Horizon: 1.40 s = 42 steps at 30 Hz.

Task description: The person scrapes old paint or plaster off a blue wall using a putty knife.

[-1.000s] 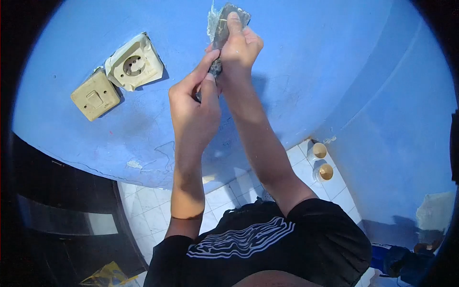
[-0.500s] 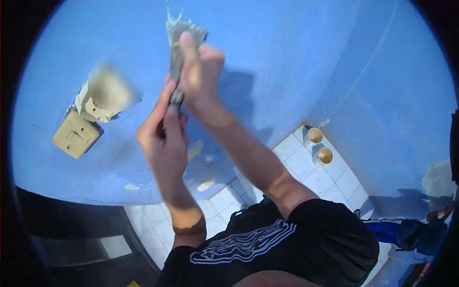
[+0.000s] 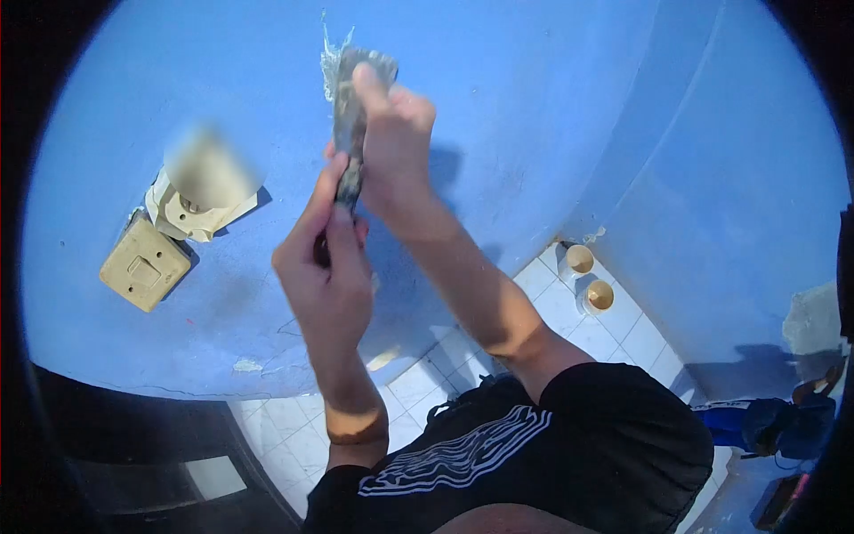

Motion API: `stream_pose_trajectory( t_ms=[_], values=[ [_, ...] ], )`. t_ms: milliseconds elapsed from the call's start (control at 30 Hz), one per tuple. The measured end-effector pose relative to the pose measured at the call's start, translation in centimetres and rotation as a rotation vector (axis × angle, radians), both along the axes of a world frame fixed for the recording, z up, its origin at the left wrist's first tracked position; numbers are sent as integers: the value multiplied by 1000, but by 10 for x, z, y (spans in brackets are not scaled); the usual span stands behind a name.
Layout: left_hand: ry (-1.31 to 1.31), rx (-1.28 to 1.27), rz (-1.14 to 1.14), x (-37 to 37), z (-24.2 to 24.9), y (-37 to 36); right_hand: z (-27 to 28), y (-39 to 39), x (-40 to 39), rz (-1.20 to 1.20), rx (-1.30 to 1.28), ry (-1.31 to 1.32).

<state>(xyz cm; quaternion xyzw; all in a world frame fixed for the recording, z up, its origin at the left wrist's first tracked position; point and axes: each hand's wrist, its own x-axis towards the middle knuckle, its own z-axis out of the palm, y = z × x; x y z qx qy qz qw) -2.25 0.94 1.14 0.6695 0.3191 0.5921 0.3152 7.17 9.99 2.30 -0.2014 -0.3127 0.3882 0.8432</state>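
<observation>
My left hand [image 3: 327, 254] is closed around the dark, stained handle of a putty knife [image 3: 350, 125], below its blade. Higher up, my right hand [image 3: 396, 133] grips the blade from the right side, thumb pressed along its flat face. The blade's broad end lies against the blue wall [image 3: 516, 107]. Beside its upper left edge is a rough whitish patch [image 3: 330, 67] with thin streaks running upward.
To the left, a yellowed wall switch [image 3: 145, 265] hangs by another fitting [image 3: 212, 182], partly blurred. Two tubs [image 3: 599, 296] stand on the white tiled floor [image 3: 596, 334] by the right wall. Dark furniture [image 3: 133, 445] is at lower left.
Both hands and the putty knife have shifted a little to the right and down in view. More of the whitish patch now shows left of the blade. The view has also moved slightly.
</observation>
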Motion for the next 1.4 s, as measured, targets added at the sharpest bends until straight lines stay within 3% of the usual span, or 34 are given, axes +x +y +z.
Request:
stream_pose_trajectory(
  t_ms=[67,133,233,333,467,533,767,867,1033,1233,1333,1400],
  values=[
    [17,23,-14,-13,-2,-2,-10,-1,2,-14,-10,-21],
    [89,-142,31,-21,-2,-2,-15,-8,11,105,-119,-208],
    [66,-57,25,-3,-4,13,-2,0,20,122,29,-52],
    [110,47,64,-3,-13,7,-6,-4,9,118,-31,44],
    [70,-31,97,1,-19,6,-18,3,7,35,-43,-99],
    [95,164,72,17,-12,16,2,6,18,74,30,-43],
    [113,-46,120,8,-13,-8,-11,-7,18,235,-112,-115],
    [126,169,166,19,-6,1,0,-2,25,196,-43,-121],
    [115,-47,182,2,-11,-14,-13,-8,15,324,-110,-148],
    [184,114,193,17,4,-5,5,-4,29,322,29,-86],
    [207,180,220,6,-8,-14,-3,-13,13,359,-145,-25],
    [215,204,221,8,-3,-4,2,-6,19,343,-87,-82]
  ],
)
